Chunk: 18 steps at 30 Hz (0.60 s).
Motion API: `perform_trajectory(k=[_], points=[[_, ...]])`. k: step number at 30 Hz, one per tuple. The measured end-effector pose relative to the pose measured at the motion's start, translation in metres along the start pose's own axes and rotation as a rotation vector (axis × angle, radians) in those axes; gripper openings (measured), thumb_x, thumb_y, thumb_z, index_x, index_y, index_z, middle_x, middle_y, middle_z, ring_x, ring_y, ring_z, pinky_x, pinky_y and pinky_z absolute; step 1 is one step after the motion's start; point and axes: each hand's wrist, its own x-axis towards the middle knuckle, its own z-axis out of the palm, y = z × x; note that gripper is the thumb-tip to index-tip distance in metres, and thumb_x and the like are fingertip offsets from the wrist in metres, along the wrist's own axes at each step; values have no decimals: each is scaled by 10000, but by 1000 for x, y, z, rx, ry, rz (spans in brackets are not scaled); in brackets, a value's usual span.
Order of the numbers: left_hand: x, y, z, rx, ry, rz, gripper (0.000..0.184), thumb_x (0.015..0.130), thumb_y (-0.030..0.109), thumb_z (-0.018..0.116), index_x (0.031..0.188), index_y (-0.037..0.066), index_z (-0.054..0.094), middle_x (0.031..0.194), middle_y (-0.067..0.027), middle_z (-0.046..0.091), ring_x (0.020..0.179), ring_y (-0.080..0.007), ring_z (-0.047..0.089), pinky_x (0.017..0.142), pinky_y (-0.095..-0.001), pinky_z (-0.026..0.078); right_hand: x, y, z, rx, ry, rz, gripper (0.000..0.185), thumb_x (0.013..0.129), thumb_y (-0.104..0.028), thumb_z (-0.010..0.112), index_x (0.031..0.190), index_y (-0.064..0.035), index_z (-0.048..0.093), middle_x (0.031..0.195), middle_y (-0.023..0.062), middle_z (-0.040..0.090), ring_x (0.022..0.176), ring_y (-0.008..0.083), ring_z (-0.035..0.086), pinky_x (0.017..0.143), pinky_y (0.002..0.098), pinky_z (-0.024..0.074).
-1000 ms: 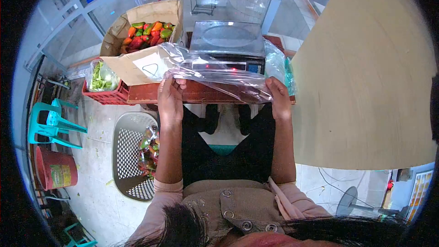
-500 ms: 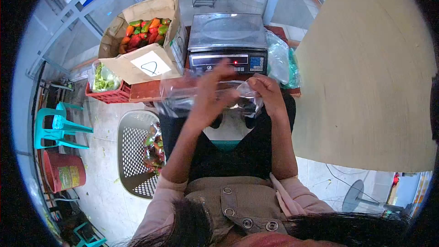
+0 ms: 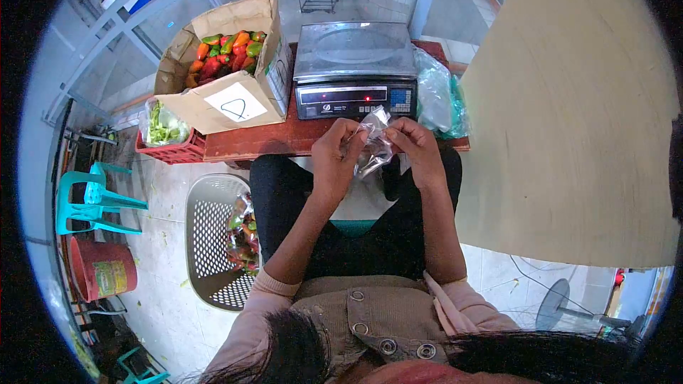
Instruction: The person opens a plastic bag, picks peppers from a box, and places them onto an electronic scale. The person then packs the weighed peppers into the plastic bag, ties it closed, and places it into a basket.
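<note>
A clear plastic bag (image 3: 373,155) hangs crumpled between my two hands, above my lap and just in front of the scale. My left hand (image 3: 337,158) pinches one side of it, thumb against fingers. On the other side my right hand (image 3: 418,150) grips the bag's edge the same way. Behind them a digital scale (image 3: 356,53) with a bare metal pan stands on the red-brown table (image 3: 249,139). Left of the scale, a cardboard box (image 3: 206,103) holds red, orange and green peppers (image 3: 226,51).
Plastic bags (image 3: 437,92) lie right of the scale. A red crate (image 3: 173,151) with bagged green vegetables sits at left. On the floor stand a grey basket (image 3: 203,242) with bagged peppers, a turquoise chair (image 3: 99,195) and a red bucket (image 3: 103,267). A pale board (image 3: 569,114) rises at right.
My left hand has come to rest beside the right, now pinching the bag. The bag, spread wide to the left before, is now gathered small between both hands.
</note>
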Motion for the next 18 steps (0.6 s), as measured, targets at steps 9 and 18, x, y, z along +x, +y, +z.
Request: perform_trajectory(k=[9,18], points=[[1,-15,5,-88,86,55,67,861,68,578,890,14,552,778,-47,569,684,-91,540,610,-241,454,0,3,8,-83,-12,-29,190,877,-206,588,746,-79,533,665,-33,497,609,57,448,580,220,376],[3,-18,-4,-334,118,-11,86,879,89,577,917,15,553,779,4,533,716,-56,498,634,-216,418,-8,-9,8,9,51,50,214,885,-194,578,710,-80,533,620,-30,483,573,53,434,539,204,339]])
